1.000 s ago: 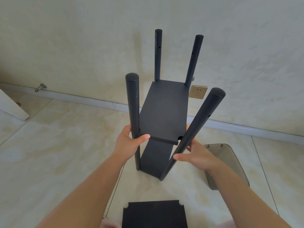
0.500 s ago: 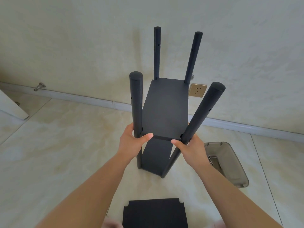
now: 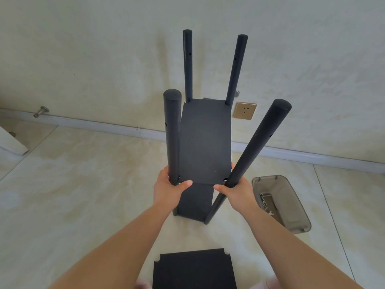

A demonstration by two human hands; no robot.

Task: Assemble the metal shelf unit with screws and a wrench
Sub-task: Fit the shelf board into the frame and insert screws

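A black metal shelf unit stands on the floor with several round posts rising from it. A black shelf board sits between the posts at mid height, above a lower board. My left hand grips the near left post, thumb on the board's front edge. My right hand grips the near right post, which leans outward, thumb also at the board's edge. Another loose black board lies on the floor at the bottom of the view.
A grey translucent plastic tub holding small metal hardware and a wrench sits on the floor to the right. The wall with a gold socket is close behind the unit. A doorstop sticks out of the baseboard at left.
The middle board was tilted and lower at the front; it now sits level between the near posts. My right hand moved from below the right post up to grip it at the board's corner.
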